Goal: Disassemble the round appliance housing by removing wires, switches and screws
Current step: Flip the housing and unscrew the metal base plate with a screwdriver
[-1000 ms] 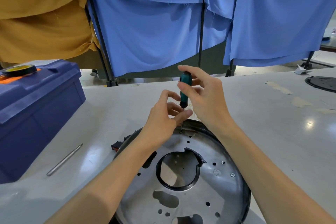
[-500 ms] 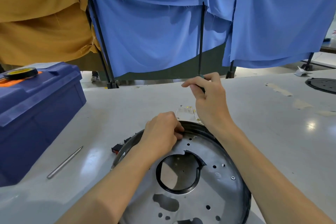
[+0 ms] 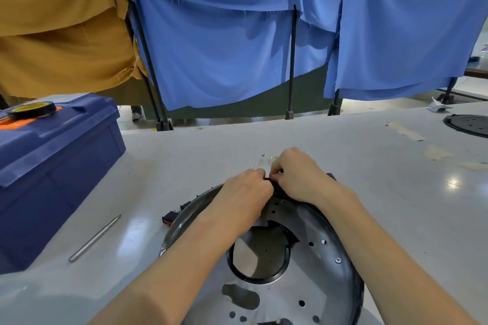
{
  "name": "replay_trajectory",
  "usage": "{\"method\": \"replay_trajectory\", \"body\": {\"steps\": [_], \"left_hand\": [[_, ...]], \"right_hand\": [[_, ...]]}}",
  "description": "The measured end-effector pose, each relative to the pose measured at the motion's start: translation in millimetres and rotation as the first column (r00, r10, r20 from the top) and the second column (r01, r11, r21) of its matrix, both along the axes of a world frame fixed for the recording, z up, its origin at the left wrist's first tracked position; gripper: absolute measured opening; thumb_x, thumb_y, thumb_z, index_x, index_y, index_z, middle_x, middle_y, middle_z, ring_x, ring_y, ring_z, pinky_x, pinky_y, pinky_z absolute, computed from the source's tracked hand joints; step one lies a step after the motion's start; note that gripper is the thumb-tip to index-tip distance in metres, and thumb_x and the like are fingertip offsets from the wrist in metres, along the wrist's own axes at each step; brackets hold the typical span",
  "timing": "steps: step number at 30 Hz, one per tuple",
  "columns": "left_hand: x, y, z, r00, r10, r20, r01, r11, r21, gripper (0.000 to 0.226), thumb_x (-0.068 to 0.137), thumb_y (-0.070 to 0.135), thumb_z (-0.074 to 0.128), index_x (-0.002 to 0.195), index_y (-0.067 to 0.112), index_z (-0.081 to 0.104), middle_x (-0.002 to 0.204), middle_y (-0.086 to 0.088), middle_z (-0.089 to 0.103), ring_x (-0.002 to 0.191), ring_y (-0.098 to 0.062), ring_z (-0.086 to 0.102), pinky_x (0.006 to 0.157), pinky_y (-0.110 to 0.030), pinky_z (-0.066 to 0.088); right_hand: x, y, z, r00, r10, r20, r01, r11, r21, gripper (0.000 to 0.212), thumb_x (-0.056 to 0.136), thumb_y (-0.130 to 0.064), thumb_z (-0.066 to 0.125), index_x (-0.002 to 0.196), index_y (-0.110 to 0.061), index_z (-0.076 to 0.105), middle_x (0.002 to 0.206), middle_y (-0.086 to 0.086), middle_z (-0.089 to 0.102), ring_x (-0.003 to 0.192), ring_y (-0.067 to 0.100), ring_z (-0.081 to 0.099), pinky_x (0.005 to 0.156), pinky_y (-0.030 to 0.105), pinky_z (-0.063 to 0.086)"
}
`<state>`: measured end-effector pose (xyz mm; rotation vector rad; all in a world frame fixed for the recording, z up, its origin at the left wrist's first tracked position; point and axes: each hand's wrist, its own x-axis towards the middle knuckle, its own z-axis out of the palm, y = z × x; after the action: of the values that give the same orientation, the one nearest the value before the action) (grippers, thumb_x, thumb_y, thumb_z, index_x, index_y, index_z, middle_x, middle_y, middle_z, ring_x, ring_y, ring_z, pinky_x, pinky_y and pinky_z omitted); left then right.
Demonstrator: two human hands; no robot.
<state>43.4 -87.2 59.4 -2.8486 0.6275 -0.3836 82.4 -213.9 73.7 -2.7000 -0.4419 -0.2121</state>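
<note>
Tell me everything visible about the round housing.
The round housing lies flat on the grey table, close to the camera. It looks like shiny metal with a black rim, a wide middle opening ringed in black, scattered small holes and two screws. The left hand and right hand meet at its far edge, gripping a black part there.

Your bare forearms reach forward and converge. Your left hand (image 3: 244,192) and right hand (image 3: 299,178) sit knuckles up and meet at the fingertips. Both sets of fingers curl under and pinch a small black part (image 3: 270,179) between them. The fingertips are mostly hidden.
</note>
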Motion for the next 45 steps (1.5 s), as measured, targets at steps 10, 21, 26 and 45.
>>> {"method": "replay_trajectory", "body": {"steps": [10, 21, 26, 45], "left_hand": [[2, -6, -6, 0.995, -0.081, 0.062, 0.064, 0.967, 0.245, 0.028, 0.088, -0.007, 0.049, 0.114, 0.002, 0.052, 0.109, -0.015, 0.054, 0.1, -0.031, 0.052, 0.058, -0.034, 0.03], [-5, -6, 5, 0.999, -0.016, 0.036, 0.009, 0.982, 0.19, 0.021, 0.089, -0.004, 0.047, 0.106, 0.006, 0.054, 0.107, -0.011, 0.058, 0.096, -0.03, 0.06, 0.054, -0.032, 0.028], [-3, -2, 12, 0.993, 0.099, 0.057, -0.099, 0.995, 0.003, 0.018, 0.094, 0.012, 0.044, 0.105, 0.006, 0.057, 0.109, -0.009, 0.058, 0.096, -0.03, 0.058, 0.064, -0.032, 0.031], [-5, 11, 8, 0.98, 0.032, 0.198, 0.067, 0.877, -0.476, 0.028, 0.098, 0.029, 0.05, 0.124, 0.025, 0.06, 0.118, 0.008, 0.059, 0.105, -0.015, 0.057, 0.073, -0.03, 0.047]], "right_hand": [[1, -1, -4, 0.997, 0.043, -0.061, -0.044, 0.999, -0.013, 0.011, 0.087, -0.017, 0.059, 0.091, -0.014, 0.069, 0.101, 0.013, 0.06, 0.093, 0.031, 0.057, 0.075, 0.035, 0.047], [3, -3, -6, 0.996, 0.055, -0.073, -0.053, 0.998, 0.029, 0.015, 0.084, -0.013, 0.058, 0.08, -0.005, 0.07, 0.088, 0.013, 0.064, 0.084, 0.03, 0.058, 0.072, 0.037, 0.051], [3, -4, -6, 0.995, 0.068, -0.079, -0.065, 0.997, 0.044, 0.013, 0.087, -0.019, 0.061, 0.086, -0.01, 0.07, 0.085, 0.009, 0.061, 0.084, 0.028, 0.056, 0.069, 0.032, 0.045], [1, -56, 34, 0.995, 0.008, -0.095, 0.017, 0.964, 0.264, 0.012, 0.078, -0.016, 0.077, 0.072, -0.011, 0.068, 0.061, -0.002, 0.051, 0.053, 0.01, 0.044, 0.049, 0.019, 0.033]]}}
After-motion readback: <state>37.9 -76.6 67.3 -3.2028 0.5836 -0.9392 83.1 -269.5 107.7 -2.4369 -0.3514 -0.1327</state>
